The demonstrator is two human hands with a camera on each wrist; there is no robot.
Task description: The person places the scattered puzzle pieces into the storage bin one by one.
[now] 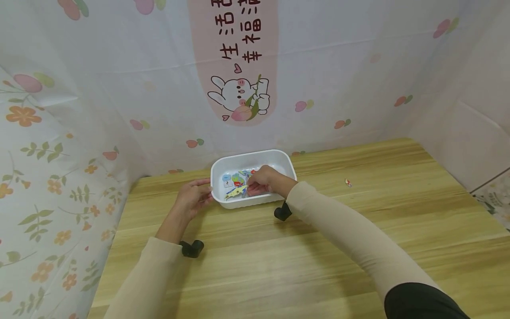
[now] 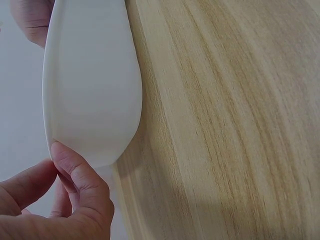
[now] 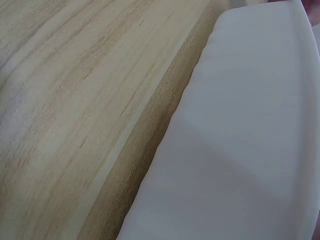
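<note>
A white plastic basin [image 1: 260,201] stands on the table near the back wall. Inside it are several small flat colourful pieces, among them a yellow one [image 1: 237,192] and a light blue one [image 1: 226,177]. My left hand [image 1: 192,198] is at the basin's left end; in the left wrist view its thumb and finger pinch the rim [image 2: 50,127]. My right hand [image 1: 264,180] reaches down into the basin with bent fingers, beside the yellow piece. Its fingertips are hard to make out, and the basin wall [image 3: 235,130] blocks them in the right wrist view.
One small red-and-white piece [image 1: 348,182] lies on the wooden table [image 1: 255,266] to the right of the basin. Behind hangs a printed white cloth [image 1: 338,79] with a rabbit picture. Another patterned cloth [image 1: 52,186] borders the left side.
</note>
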